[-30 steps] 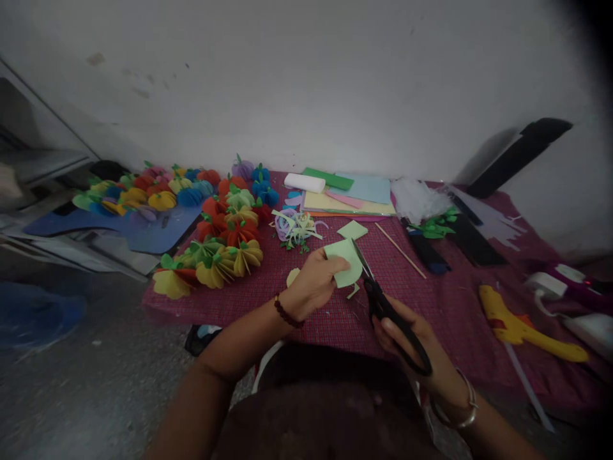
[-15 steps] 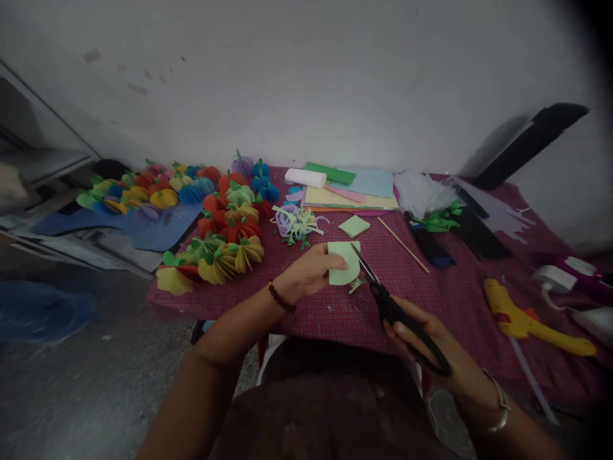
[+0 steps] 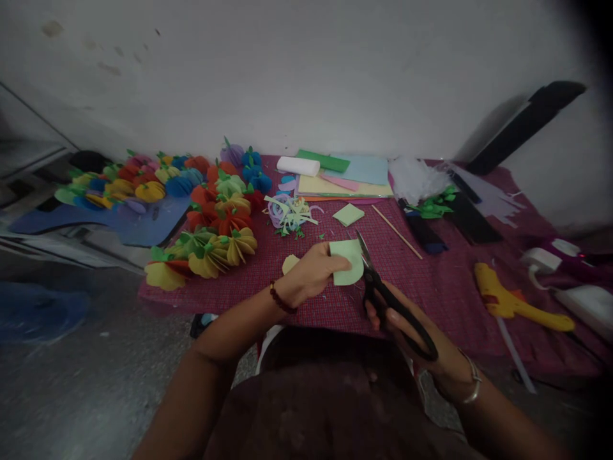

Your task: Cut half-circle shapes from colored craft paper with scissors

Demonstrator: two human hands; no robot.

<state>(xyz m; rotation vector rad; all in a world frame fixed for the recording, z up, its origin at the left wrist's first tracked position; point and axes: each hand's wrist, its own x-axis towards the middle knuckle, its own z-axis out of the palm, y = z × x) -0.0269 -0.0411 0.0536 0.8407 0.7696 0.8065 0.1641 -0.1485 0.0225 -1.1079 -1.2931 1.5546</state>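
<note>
Between thumb and fingers, my left hand (image 3: 313, 271) pinches a light green piece of paper (image 3: 352, 271) with rounded lower right corner. My right hand (image 3: 397, 319) is wrapped round the handles of black-handled scissors (image 3: 383, 291). Their blades are apart at the paper's right edge. Just beyond lies a folded light green paper square (image 3: 348, 215). Partly behind my left hand is a pale yellow paper piece (image 3: 290, 263). A heap of curled paper strips (image 3: 292, 214) sits a little further back.
Colourful paper pumpkins (image 3: 225, 217) crowd the left side. Coloured sheets (image 3: 359, 185) and a white roll (image 3: 297, 166) lie at the back. A thin stick (image 3: 397, 232) rests right of centre. A yellow glue gun (image 3: 517, 303) and a white plug (image 3: 541, 260) are at the right.
The scissors have moved from the paper's upper right corner to its right edge, with blades wider apart. The upper right corner now looks trimmed. The view has shifted slightly.
</note>
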